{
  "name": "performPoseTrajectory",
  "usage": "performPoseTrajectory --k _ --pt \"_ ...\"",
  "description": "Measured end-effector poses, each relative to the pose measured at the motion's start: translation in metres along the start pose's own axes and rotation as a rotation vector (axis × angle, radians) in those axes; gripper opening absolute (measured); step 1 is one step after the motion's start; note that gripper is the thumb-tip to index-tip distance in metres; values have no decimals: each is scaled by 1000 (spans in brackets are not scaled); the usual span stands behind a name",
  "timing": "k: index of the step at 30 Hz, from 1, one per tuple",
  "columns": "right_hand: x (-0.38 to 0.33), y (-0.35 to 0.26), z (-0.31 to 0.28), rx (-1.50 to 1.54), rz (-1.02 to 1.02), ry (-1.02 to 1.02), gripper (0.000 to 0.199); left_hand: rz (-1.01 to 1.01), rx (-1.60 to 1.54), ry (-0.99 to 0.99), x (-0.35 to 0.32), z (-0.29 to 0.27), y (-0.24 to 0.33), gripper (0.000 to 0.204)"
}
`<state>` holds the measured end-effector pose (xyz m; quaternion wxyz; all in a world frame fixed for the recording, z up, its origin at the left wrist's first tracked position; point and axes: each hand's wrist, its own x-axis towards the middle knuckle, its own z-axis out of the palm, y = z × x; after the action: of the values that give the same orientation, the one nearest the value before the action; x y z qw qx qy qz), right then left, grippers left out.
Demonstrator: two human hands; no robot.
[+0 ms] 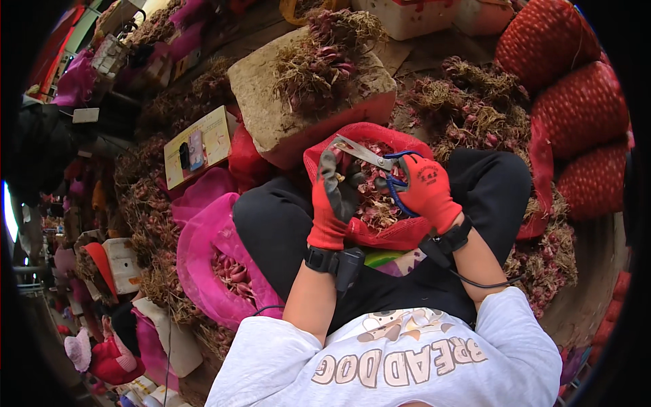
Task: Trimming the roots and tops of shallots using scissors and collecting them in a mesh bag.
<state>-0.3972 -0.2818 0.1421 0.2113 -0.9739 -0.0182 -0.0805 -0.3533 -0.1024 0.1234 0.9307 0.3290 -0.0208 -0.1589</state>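
Observation:
My right hand [426, 188], in a red glove, is closed round the blue handles of a pair of scissors [366, 150]. Their metal blades point up and left, slightly parted, over a red mesh bag [400, 138] in my lap. Just below the blade tips is my left hand [333, 198], in a red glove with a dark grey palm. Its fingers are curled together, and what they pinch is small and mostly hidden. Inside the bag lie purple-red bulbs like shallots, with loose dry skins [377, 210].
Before me stands a pale foam block [261, 91] topped with a heap of dry-rooted bulbs [319, 68]. A pink mesh bag [193, 234] of bulbs sits left, near a yellow box [200, 146]. More bulbs [485, 112] and stacked full red mesh sacks [576, 112] are right.

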Motion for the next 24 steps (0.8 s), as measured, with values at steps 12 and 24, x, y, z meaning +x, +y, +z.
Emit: performPoseTrajectory --k 12,24 --pt "-1 -1 -7 35 71 -125 25 -108 63 -134 -3 -17 -1 55" --pt "-1 11 -13 211 22 -44 32 129 197 -54 7 3 7 46"
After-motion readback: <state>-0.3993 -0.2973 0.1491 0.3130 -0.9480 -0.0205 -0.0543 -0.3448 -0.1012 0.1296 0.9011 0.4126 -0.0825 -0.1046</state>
